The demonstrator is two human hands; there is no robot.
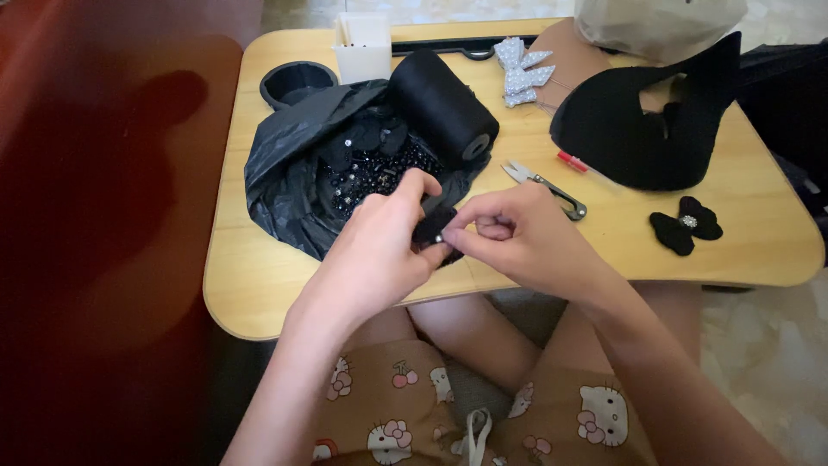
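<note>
My left hand (pixel 379 250) pinches a small black fabric piece (pixel 433 223) over the near edge of a light wooden lap table (pixel 259 276). My right hand (pixel 509 229) meets it from the right, thumb and forefinger closed on the same piece where a tiny shiny bead shows. Just behind the hands lies an open black plastic bag (pixel 285 164) holding several black beads and sequins (pixel 371 173). A large spool of black thread (pixel 444 103) rests on the bag's far side.
Thread snips (pixel 545 185) lie right of my hands. A finished black bow with a sparkly centre (pixel 686 224) sits at the right; a silver bow (pixel 522 69), black felt sheet (pixel 647 121), white box (pixel 362 47) and round black cup holder (pixel 297 84) stand further back.
</note>
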